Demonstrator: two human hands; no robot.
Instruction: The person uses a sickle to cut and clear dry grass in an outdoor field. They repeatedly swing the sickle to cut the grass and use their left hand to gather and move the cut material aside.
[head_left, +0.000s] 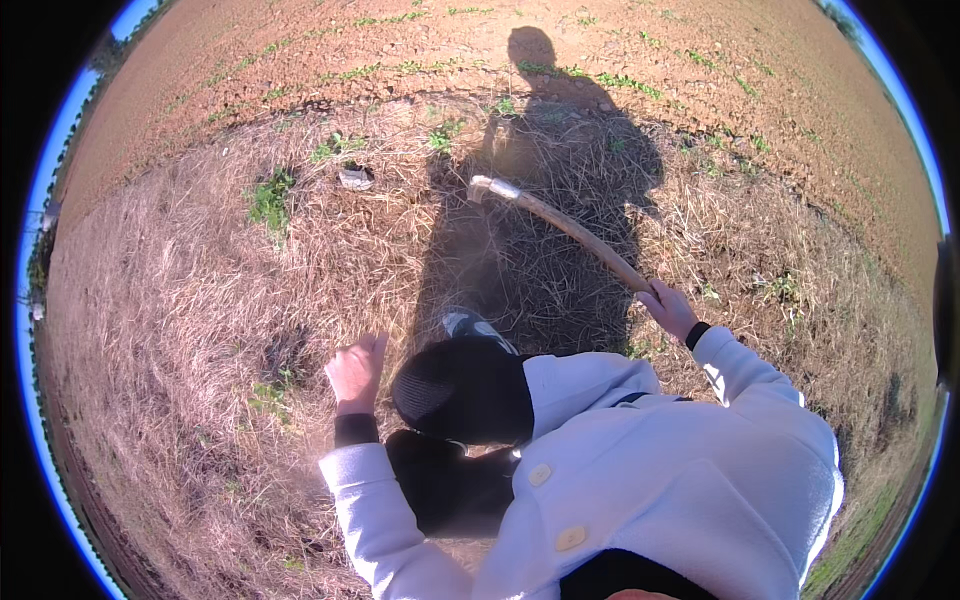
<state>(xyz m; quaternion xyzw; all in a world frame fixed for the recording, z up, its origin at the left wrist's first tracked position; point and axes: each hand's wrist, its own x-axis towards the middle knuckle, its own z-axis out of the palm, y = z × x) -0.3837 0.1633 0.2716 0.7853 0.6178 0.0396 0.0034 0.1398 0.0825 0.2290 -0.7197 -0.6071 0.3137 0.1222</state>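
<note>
My right hand is wrapped around the lower end of a curved wooden handle. The handle belongs to a hoe-like hand tool, whose pale metal head reaches out over the dry grass, its short blade turned down. Whether the blade touches the ground I cannot tell. My left hand is raised beside my bent knee, fingers curled and thumb up, with nothing visible in it. Part of a patterned shoe shows beyond the knee.
Dry straw-like grass covers the ground around me. A green weed and a pale stone or scrap lie ahead to the left. My shadow falls forward. Beyond, bare brown soil carries rows of small green plants.
</note>
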